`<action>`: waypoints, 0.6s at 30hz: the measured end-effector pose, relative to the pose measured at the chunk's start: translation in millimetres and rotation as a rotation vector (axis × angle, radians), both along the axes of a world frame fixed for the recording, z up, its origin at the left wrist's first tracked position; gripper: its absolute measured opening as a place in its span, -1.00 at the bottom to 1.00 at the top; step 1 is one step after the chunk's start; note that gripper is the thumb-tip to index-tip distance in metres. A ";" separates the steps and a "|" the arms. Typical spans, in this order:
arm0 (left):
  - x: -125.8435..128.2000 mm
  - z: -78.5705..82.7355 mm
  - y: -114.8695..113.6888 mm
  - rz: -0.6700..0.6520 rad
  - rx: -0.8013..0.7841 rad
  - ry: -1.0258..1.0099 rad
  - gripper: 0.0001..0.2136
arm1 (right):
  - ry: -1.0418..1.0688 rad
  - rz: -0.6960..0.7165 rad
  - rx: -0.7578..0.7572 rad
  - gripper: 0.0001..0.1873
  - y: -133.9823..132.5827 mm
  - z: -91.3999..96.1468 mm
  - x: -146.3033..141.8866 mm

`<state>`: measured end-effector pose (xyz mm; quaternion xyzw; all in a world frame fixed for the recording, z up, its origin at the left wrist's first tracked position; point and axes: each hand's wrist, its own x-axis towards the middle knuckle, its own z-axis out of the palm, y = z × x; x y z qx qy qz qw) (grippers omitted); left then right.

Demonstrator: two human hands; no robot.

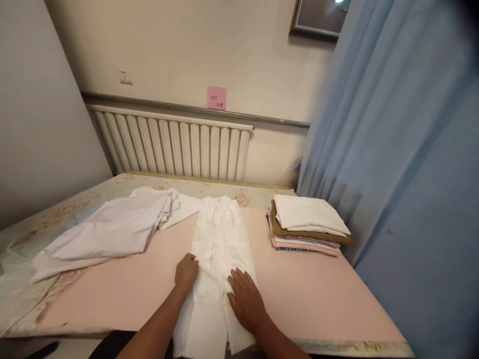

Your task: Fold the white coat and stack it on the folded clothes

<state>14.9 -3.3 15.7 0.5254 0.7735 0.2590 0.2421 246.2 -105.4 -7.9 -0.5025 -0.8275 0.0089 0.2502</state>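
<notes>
Right hand (246,300) lies flat, open, on white trousers (221,237)
Left hand (186,271) curls at their nine-o'clock edge; cannot tell whether gripping.

Left grip (186,270), right grip (247,301): bare human hands. Forearms (159,318): two, bare. Garment (112,344): black, partly shown at lower edge.

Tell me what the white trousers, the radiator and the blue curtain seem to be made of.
White trousers: matte fabric, perhaps cotton, showing soft creases.
Radiator: probably metal, painted off-white, judging by its rigid ribbed columns.
Blue curtain: dull-finished cloth hanging in folds; fibre unclear.
</notes>
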 end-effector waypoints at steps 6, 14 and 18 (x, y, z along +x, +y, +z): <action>-0.1 8.1 -4.0 0.013 0.001 -0.002 -0.88 | 0.004 -0.017 0.018 -0.53 0.4 -2.0 0.3; -7.7 8.9 -4.0 0.043 0.008 0.074 -0.81 | -0.030 -0.065 0.089 -0.55 1.9 -7.3 1.0; -8.0 10.3 -8.3 0.011 0.043 0.165 -0.76 | -0.026 -0.108 0.085 -0.56 3.6 -12.2 0.7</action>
